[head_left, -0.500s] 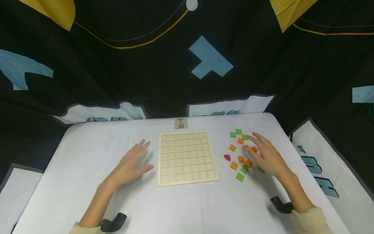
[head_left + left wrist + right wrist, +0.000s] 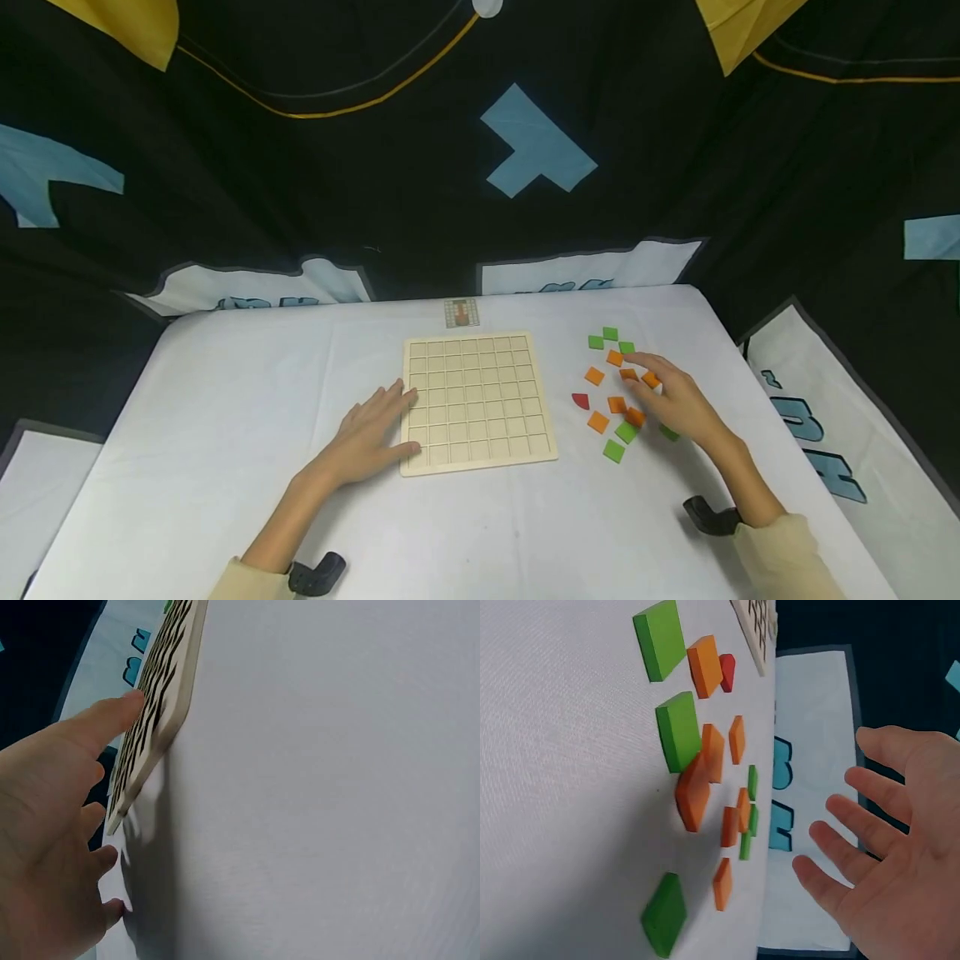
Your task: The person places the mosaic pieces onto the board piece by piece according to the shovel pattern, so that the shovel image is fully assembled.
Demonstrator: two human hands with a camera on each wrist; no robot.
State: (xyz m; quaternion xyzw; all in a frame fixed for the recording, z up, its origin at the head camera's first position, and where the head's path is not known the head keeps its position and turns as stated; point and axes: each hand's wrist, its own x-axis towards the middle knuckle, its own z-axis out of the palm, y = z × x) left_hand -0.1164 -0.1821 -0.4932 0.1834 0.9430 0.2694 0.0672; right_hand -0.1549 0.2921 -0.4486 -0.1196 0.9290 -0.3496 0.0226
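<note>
A pale wooden grid board [image 2: 480, 404] with rows of shallow square cells lies flat on the white table. At its left edge is my left hand [image 2: 366, 440], thumb and fingertips over the rim; in the left wrist view the thumb [image 2: 112, 720] meets the board near a corner. My right hand [image 2: 678, 404] hovers with loosely bent fingers above scattered tiles, holding nothing. Orange square tiles [image 2: 597, 422], green square tiles [image 2: 613, 451] and one red quarter-round piece [image 2: 581, 401] lie right of the board. One orange tile [image 2: 693, 792] leans on its neighbours.
Behind the board lies a small patterned card [image 2: 461, 313]. White cloth covers the table [image 2: 225, 400], and a dark printed curtain [image 2: 337, 192] hangs behind its far edge. Each wrist carries a black device, such as the left wrist mount [image 2: 318, 575].
My left hand has moved right, from beside the board onto its left edge. The right hand has shifted slightly left over the tiles. The board and tiles keep their arrangement.
</note>
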